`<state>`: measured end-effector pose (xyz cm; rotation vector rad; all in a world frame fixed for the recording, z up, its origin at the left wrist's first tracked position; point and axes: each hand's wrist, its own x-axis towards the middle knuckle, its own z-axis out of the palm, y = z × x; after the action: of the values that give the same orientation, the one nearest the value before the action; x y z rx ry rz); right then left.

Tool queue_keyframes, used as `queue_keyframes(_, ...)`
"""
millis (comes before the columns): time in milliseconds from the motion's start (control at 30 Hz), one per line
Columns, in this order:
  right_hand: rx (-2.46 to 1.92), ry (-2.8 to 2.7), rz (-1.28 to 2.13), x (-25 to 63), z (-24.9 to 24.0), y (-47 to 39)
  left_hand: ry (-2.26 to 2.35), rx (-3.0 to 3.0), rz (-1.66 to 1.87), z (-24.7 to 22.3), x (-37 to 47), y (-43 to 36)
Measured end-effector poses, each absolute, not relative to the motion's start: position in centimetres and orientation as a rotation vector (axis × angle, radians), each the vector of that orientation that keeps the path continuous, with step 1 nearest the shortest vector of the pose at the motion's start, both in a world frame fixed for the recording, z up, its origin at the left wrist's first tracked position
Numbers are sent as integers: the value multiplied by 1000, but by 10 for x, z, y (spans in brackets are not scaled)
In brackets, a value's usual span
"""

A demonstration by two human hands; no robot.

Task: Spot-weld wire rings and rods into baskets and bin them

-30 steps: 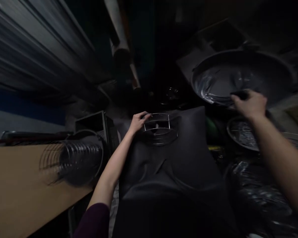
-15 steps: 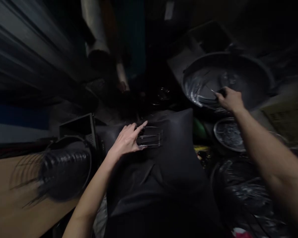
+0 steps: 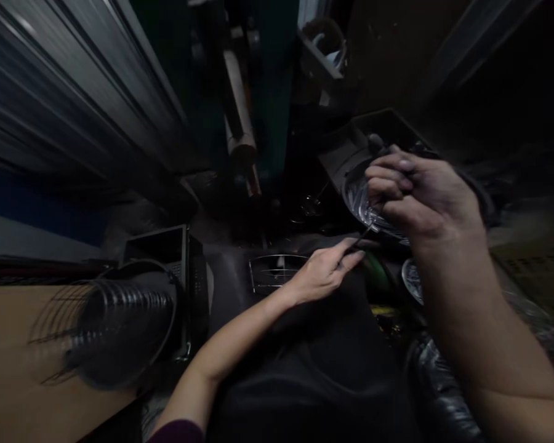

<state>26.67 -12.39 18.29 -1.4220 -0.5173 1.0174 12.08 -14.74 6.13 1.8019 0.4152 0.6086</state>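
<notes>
My left hand reaches across the dark cloth over my lap, fingers closed on a thin metal rod that points up and to the right. Behind the wrist, a small wire frame lies at the far edge of the cloth, partly hidden by that forearm. My right hand is raised in front of a round basin with shiny wire pieces. Its fingers are curled tight, and whatever they hold is hidden.
At the left, a dark bucket with curved wire racks stands by a tan board and a grey crate. Ahead is a green machine with a metal shaft. A bowl of shiny pieces sits at right.
My left hand has left the wire frame, moved right and closed on the thin rod. My right hand has come out of the basin, up and closer to me. The view has shifted slightly.
</notes>
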Motion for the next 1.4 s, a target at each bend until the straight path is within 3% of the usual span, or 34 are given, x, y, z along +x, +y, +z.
queue_keyframes(133, -1394, -717, 1012, 253, 171, -110, 500, 1478, 630, 39, 98, -166)
queue_keyframes(267, -1368, -917, 1073, 220, 110, -128, 707, 1395, 643, 32, 70, -164)
queue_keyframes(433, -1487, -1072, 1134, 191, 38, -146, 877, 1724, 562, 27, 14, -140)
queue_keyframes(567, -1534, -951, 1274, 187, 19, -115, 943, 2080, 607, -16, -12, -136)
queue_keyframes(733, -1557, -986, 1236, 184, 18, -83, 1006, 2036, 1007, -59, 7, -127)
queue_keyframes(1033, -1433, -1003, 1203, 178, 66, -33, 826, 2021, 1206, -10, 11, -62)
queue_keyframes(1400, -1419, -1107, 1141, 172, 72, -4, 748, 2042, 1293, -3, 8, -32)
